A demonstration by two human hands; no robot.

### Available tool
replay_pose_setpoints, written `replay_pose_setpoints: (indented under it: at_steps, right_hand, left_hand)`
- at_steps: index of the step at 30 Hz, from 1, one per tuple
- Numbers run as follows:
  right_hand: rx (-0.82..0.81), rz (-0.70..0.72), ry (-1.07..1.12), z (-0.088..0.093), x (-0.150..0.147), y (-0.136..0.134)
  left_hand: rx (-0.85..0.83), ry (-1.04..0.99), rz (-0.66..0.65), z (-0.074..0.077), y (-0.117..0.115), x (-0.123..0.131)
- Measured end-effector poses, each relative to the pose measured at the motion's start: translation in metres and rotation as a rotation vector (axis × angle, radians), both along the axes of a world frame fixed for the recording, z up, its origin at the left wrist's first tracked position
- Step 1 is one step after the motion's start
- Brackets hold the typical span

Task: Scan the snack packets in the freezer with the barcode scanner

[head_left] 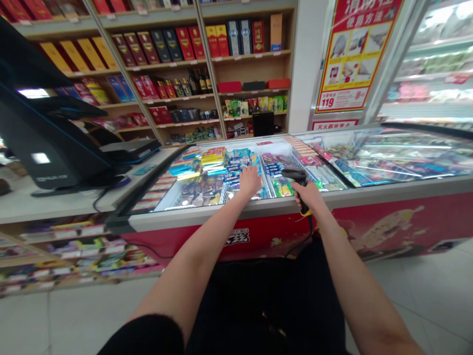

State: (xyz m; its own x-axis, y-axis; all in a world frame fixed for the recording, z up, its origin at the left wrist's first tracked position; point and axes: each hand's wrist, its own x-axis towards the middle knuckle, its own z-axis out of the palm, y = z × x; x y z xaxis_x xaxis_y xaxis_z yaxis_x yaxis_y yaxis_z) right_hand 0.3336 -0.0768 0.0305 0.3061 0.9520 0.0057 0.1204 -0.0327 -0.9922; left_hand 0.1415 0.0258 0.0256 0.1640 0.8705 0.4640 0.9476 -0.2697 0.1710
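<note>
My right hand (309,193) is wrapped round the grip of a black barcode scanner (294,174), its head pointing left above the chest freezer. A cable hangs below the grip. My left hand (250,180) is over the freezer's glass top (207,195), back of the hand up, with its fingers bent forward and slightly apart. Nothing shows in it; its fingertips are partly hidden. Beneath the glass lie blue-wrapped ice creams (236,167), yellow packs (213,157) and green packs (284,188), some of them in white wire baskets.
A checkout terminal (55,133) stands on the counter (66,201) at left. Shelves of boxed bottles (158,45) line the back. The red freezer front (266,231) is close to my body. A glass-door fridge (432,64) is at right.
</note>
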Motion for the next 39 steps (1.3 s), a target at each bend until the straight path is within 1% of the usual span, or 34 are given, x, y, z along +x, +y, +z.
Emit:
replay_pose_setpoints:
  at_steps: [3,5,7,10,14,18,23,26,29,34,39]
  right_hand:
    - [-0.001,0.038,-0.036,0.002,-0.018,0.004]
    - [-0.016,0.067,-0.063,0.004,-0.031,0.007]
    - [-0.032,0.094,-0.094,0.006,-0.044,0.009]
    - [-0.024,0.117,-0.143,0.008,-0.061,0.012]
    - [-0.02,0.146,-0.194,0.011,-0.078,0.013]
    - [-0.044,0.166,-0.233,0.013,-0.091,0.01]
    - [-0.022,0.19,-0.262,0.013,-0.101,0.007]
    - [-0.015,0.193,-0.279,0.012,-0.103,0.005]
    - [-0.002,0.207,-0.302,0.013,-0.103,0.002]
    - [0.006,0.216,-0.323,0.017,-0.103,-0.004]
    - [0.019,0.23,-0.318,0.015,-0.103,-0.003]
  left_hand:
    - [0.023,0.021,0.094,-0.003,-0.009,-0.031]
    - [0.025,0.047,0.131,-0.006,-0.014,-0.049]
    - [0.031,0.084,0.137,-0.007,-0.02,-0.061]
    - [0.037,0.127,0.098,-0.009,-0.029,-0.073]
    - [0.01,0.099,0.03,-0.011,-0.036,-0.083]
    - [-0.029,0.006,0.04,-0.013,-0.036,-0.095]
    - [-0.133,-0.262,0.005,-0.015,-0.027,-0.107]
    - [-0.121,-0.422,-0.01,-0.016,-0.021,-0.11]
    - [-0.086,-0.526,0.004,-0.017,-0.018,-0.111]
    - [-0.05,-0.573,0.016,-0.016,-0.019,-0.111]
    - [-0.024,-0.584,0.008,-0.016,-0.02,-0.112]
